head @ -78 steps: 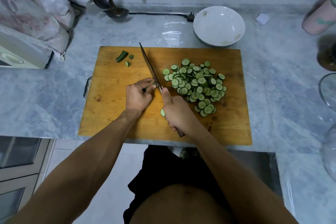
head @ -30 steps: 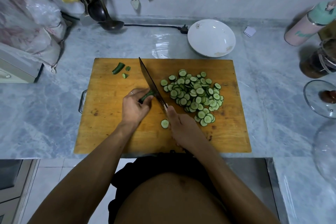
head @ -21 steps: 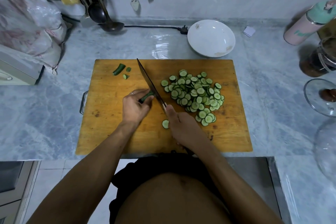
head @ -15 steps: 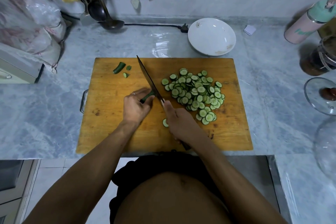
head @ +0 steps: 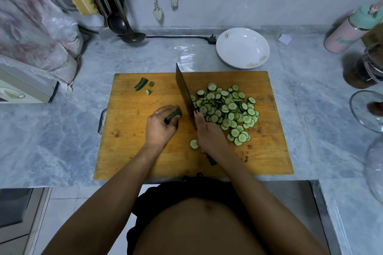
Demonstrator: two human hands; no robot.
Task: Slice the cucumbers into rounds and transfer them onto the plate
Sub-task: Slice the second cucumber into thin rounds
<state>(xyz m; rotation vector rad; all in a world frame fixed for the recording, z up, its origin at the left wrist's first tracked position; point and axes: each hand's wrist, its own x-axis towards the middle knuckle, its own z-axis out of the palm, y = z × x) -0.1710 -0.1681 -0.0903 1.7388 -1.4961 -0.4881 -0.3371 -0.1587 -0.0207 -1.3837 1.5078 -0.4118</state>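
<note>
wooden board [head: 132, 151], knife [head: 185, 93] beside slice pile [head: 227, 109], near edge bare

I pinch a dark green cucumber stub [head: 173, 114] beside my heaped rounds [head: 227, 109]; the white plate [head: 242, 48] sits empty beyond the board.

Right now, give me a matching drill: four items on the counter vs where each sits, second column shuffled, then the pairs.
1. cucumber stub
2. knife
3. plate
4. slice pile

A. on the counter behind the cutting board
B. on the board, right of the blade
C. held in the left hand
D. gripped by the right hand

Pairs: 1-C, 2-D, 3-A, 4-B
</note>
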